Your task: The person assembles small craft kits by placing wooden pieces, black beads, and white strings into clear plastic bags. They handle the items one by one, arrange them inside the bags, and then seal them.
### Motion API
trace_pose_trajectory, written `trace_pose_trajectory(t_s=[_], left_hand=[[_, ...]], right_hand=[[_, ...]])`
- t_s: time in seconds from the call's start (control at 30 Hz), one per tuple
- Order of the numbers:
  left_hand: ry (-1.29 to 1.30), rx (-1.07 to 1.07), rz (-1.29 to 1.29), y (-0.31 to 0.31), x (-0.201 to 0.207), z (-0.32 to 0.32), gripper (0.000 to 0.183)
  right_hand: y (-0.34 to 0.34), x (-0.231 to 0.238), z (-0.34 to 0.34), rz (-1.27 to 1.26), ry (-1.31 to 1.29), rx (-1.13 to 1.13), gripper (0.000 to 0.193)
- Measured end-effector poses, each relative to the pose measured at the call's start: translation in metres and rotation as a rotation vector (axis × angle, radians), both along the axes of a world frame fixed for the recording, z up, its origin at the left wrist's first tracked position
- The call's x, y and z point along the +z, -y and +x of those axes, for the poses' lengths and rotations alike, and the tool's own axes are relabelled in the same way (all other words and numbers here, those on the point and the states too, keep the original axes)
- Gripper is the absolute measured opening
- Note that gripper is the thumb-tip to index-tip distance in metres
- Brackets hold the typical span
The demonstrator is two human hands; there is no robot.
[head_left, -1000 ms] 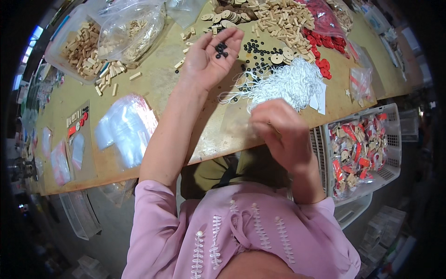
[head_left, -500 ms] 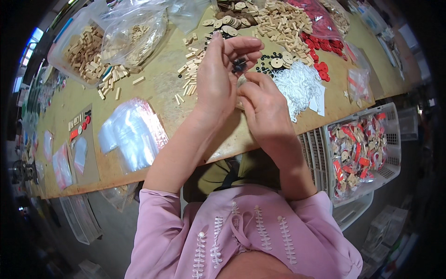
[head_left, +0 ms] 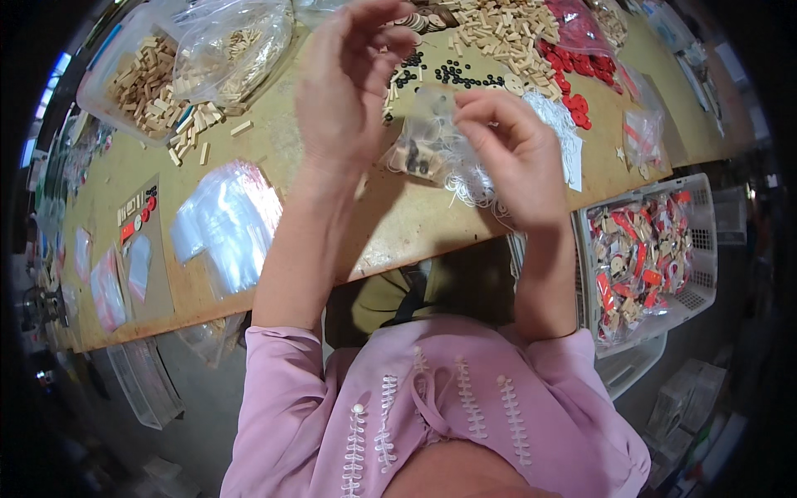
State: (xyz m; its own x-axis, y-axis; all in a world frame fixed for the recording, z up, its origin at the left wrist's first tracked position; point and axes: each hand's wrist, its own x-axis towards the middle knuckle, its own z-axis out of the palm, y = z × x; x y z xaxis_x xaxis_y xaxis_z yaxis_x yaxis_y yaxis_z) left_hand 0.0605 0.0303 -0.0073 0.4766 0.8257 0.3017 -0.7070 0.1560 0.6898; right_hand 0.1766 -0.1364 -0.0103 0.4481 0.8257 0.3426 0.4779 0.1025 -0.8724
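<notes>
My right hand pinches the upper edge of a small clear plastic bag. Black beads and pale wooden pieces show at the bottom of the bag, which hangs above a heap of white string. Raised to the left of the bag is my left hand, blurred by motion, its fingers loosely bent and apart with nothing visible in them. Black beads lie scattered beyond the bag. Wooden discs are piled near my left fingertips.
Wooden blocks fill a clear tub and a plastic bag at the far left. Flat clear bags are stacked left of me. Red pieces lie at the far right. A white basket of filled bags stands to my right.
My cupped left hand held black beads; it has moved up and left, away from the bag. Black beads now show inside the bag, which my right hand has shifted right.
</notes>
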Motion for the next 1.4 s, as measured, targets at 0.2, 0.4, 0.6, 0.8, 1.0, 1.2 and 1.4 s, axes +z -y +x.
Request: trace_pose_trajectory(t_s=[0.2,0.4,0.6,0.8,1.0,1.2,1.4], left_hand=[[-0.226,-0.130,-0.017,-0.034,-0.026,0.012,0.027],[-0.622,-0.176,0.384,-0.017,-0.056,0.038,0.018],[-0.946,-0.098,0.971,0.000,-0.058,0.110,0.032],[-1.097,0.071,1.282,-0.010,-0.089,0.141,0.024],[-1.090,0.088,1.148,-0.011,-0.092,0.126,0.020],[-1.094,0.228,1.312,0.002,-0.094,0.138,0.024],[-0.735,-0.160,0.578,-0.001,-0.061,0.118,0.022]], right_hand=[[0.001,-0.009,0.038,0.010,-0.085,-0.104,0.011],[0.073,0.014,0.023,-0.001,-0.073,-0.006,0.007],[0.110,0.008,0.029,0.108,0.092,0.065,0.008],[0.124,0.007,0.045,0.058,0.156,0.003,0.006],[0.121,-0.001,0.054,0.052,0.149,-0.009,0.007],[0.109,-0.006,0.048,-0.031,-0.001,-0.028,0.008],[0.103,-0.004,0.057,-0.118,-0.079,0.002,0.006]])
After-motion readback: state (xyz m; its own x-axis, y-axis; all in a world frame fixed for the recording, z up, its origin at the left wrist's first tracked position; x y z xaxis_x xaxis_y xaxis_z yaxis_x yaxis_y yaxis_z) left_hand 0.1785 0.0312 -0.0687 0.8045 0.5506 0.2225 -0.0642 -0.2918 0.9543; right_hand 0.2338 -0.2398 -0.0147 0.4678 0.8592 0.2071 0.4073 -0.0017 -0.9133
